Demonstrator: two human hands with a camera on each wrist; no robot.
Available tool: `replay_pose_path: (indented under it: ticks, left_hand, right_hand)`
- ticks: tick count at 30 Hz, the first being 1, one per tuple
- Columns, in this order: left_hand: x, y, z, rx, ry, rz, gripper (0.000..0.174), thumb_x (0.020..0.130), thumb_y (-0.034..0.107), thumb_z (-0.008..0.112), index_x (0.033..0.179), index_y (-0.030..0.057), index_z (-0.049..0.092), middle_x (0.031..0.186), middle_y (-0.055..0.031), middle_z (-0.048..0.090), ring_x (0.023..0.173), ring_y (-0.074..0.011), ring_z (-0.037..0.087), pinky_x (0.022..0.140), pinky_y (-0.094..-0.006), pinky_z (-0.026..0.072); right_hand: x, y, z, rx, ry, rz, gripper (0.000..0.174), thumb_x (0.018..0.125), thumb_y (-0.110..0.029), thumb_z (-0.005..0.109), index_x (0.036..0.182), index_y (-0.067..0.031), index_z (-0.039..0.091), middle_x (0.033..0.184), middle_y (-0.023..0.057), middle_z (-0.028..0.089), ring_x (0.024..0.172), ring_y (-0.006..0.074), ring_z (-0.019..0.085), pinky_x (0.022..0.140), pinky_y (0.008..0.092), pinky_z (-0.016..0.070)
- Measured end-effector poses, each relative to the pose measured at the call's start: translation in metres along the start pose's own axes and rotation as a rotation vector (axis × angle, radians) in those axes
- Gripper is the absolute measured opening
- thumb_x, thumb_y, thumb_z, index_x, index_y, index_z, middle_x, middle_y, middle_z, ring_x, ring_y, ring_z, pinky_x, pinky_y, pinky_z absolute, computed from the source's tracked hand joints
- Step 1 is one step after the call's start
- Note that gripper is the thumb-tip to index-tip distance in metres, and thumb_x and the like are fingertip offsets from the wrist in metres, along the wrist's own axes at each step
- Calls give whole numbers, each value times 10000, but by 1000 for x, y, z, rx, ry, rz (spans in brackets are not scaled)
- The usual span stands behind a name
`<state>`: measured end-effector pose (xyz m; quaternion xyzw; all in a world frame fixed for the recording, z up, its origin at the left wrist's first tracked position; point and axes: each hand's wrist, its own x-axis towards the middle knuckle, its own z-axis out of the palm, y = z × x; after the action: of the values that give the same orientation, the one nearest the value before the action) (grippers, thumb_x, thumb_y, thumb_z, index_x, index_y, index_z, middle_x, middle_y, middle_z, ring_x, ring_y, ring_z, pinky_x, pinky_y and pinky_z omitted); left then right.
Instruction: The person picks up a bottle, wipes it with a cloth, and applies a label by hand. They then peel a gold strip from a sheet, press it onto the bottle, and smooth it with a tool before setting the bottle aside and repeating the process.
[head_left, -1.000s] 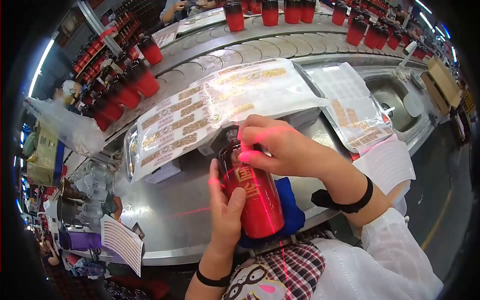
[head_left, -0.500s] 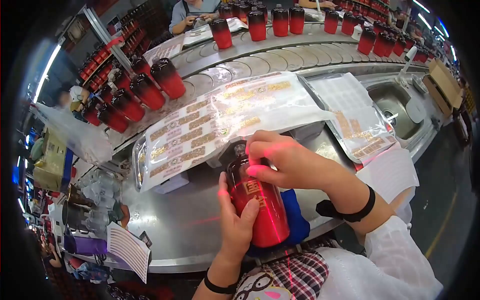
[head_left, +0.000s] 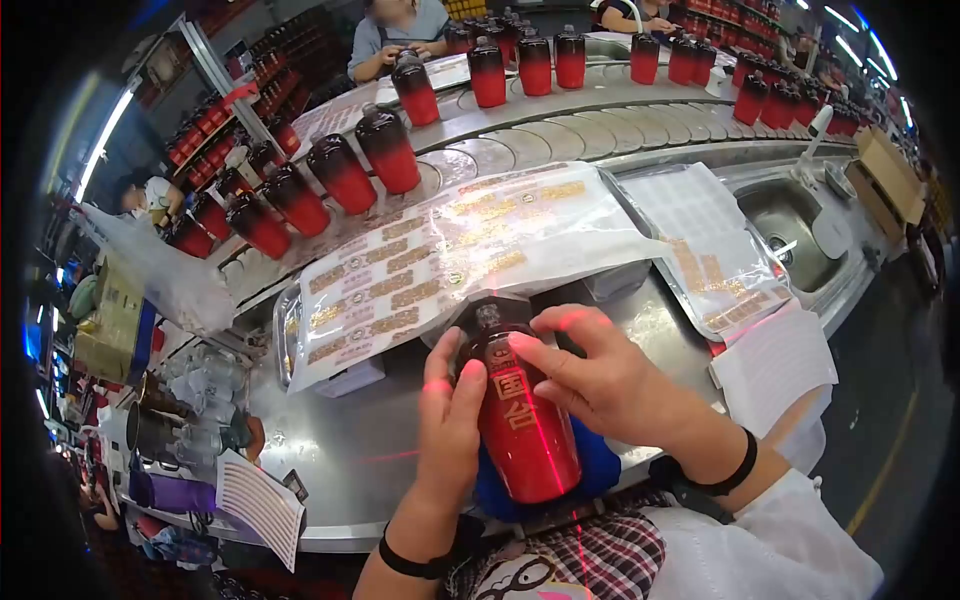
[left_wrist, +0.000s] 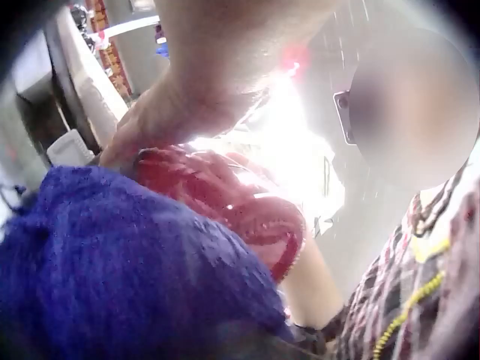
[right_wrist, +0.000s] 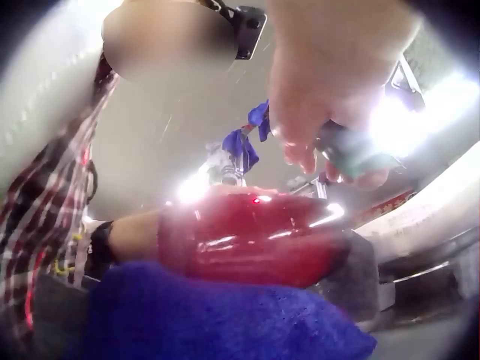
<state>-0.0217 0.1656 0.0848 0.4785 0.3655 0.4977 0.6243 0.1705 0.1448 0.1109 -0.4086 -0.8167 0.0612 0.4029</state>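
In the head view, a glass bottle (head_left: 530,455), red at the body and dark at the shoulder, leans with its neck away from me. Gold characters run down its front. My left hand (head_left: 447,420) grips its left side, thumb on the front near the shoulder. On the upper right, my right hand (head_left: 610,385) lays a straight digit on the small mark at the top of the front, other fingers by the shoulder. A blue cloth (head_left: 597,465) lies under the bottle. The right wrist view shows the red bottle (right_wrist: 247,240) above the blue cloth (right_wrist: 217,315).
A sheet of gold stickers (head_left: 400,275) spans the tray ahead. More sticker sheets (head_left: 715,270) lie to its right, near a sink (head_left: 790,225). Red-and-black bottles (head_left: 345,175) stand on the conveyor (head_left: 490,145). Glass cups (head_left: 205,395) are at the left; a person (head_left: 400,40) sits opposite.
My right hand's pinch at the bottle's shoulder has opened out, and a digit now lies on its front. My left fingers have shifted up to the shoulder. Bottles on the conveyor have moved right.
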Motion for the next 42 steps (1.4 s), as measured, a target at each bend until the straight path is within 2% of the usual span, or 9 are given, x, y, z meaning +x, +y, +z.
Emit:
replay_pose_path:
  ticks: [5,8,17,20,23,32,38,42]
  left_hand:
    - [8,-9,-2,63,-25,-11,543,989,194,492,1423,-63,290,1272,-163,538,1138,-190,557,977,-317,454]
    - [7,-8,1,31,-4,-34,540,991,186,516,1423,-67,315,1323,-176,495,1177,-192,510,1000,-304,419]
    - [9,-13,-1,40,4,-12,542,984,168,508,1424,-79,308,1324,-176,492,1171,-199,514,1005,-310,417]
    - [9,-12,2,44,24,-3,493,984,164,475,1398,-62,331,1243,-151,553,1091,-171,571,936,-296,472]
    - [12,-11,-1,-41,23,-25,475,985,184,485,1374,-57,357,1225,-148,560,1074,-165,575,923,-293,476]
    - [16,-13,1,23,35,-35,469,974,205,514,1347,-50,385,1167,-139,588,1019,-163,599,885,-288,493]
    - [16,-9,1,19,32,-51,469,968,198,512,1340,-59,389,1158,-145,593,1015,-162,602,881,-290,494]
    - [19,-9,0,68,10,-34,489,957,205,526,1336,-70,387,1164,-146,592,1016,-164,605,886,-292,495]
  right_hand:
    - [-5,2,6,-28,-28,24,494,776,-137,740,1245,-76,597,1171,168,525,1074,365,540,884,432,487]
    - [-6,4,10,-22,-27,32,481,789,-145,732,1247,-83,598,1185,169,519,1079,364,535,885,430,486]
    - [-5,5,11,-1,-25,46,443,807,-157,722,1229,-82,610,1168,169,525,1089,363,534,891,430,487]
    - [-4,6,11,-29,-28,30,444,804,-153,723,1226,-77,610,1164,170,530,1088,359,536,893,430,489]
    - [-3,8,11,-18,-40,23,448,800,-148,724,1227,-76,610,1160,171,534,1085,356,538,894,429,489]
    - [-2,7,10,-15,-28,10,467,788,-133,730,1235,-74,606,1161,171,538,1067,356,549,883,428,500]
    - [1,10,4,-3,-63,-19,506,792,-108,719,1274,-67,574,1140,179,555,1045,365,568,861,418,514]
    - [8,12,-3,63,28,76,419,811,-68,689,1209,-39,563,1045,197,599,927,359,619,788,414,522]
